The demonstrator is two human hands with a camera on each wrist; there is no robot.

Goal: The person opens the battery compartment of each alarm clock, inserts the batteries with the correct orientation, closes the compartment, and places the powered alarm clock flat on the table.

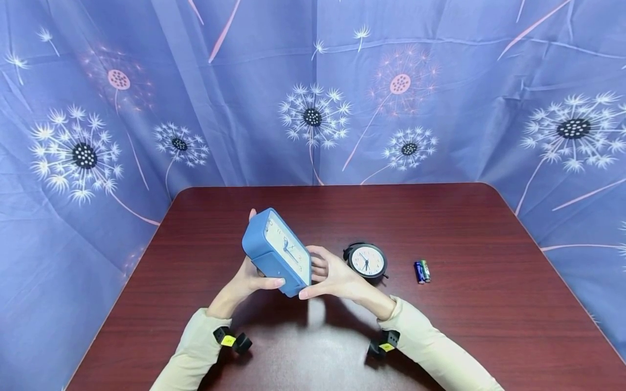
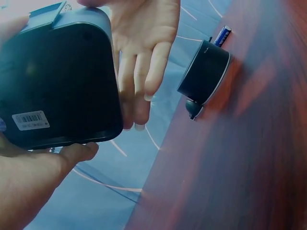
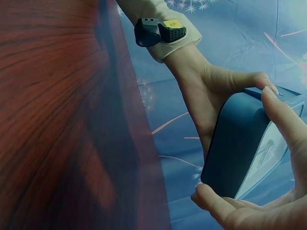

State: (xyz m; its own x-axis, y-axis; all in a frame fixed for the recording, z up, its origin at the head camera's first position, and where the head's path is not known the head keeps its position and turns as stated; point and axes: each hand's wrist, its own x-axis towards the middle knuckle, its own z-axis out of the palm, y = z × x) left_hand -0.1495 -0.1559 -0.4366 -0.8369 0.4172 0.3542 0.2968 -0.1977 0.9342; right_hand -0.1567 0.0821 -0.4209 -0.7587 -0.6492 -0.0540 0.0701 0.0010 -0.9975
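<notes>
A blue rounded-box alarm clock (image 1: 279,255) is held tilted above the table, its white face turned to the right and up. My left hand (image 1: 246,279) grips its left side, thumb along the near side. At the lower right end, my right hand (image 1: 337,274) pinches the clock between thumb and fingertip; its other fingers stretch out behind in the left wrist view. There, the clock's dark back (image 2: 62,86) carries a white barcode label (image 2: 31,120). A raised flap (image 2: 45,17) shows on the clock's side.
Right of the hands, a round black alarm clock (image 1: 368,262) with a white dial stands on the dark red wooden table (image 1: 464,326). Farther right, two small batteries (image 1: 422,271), one blue and one green-topped, lie side by side. A dandelion-print curtain (image 1: 313,65) hangs behind the table.
</notes>
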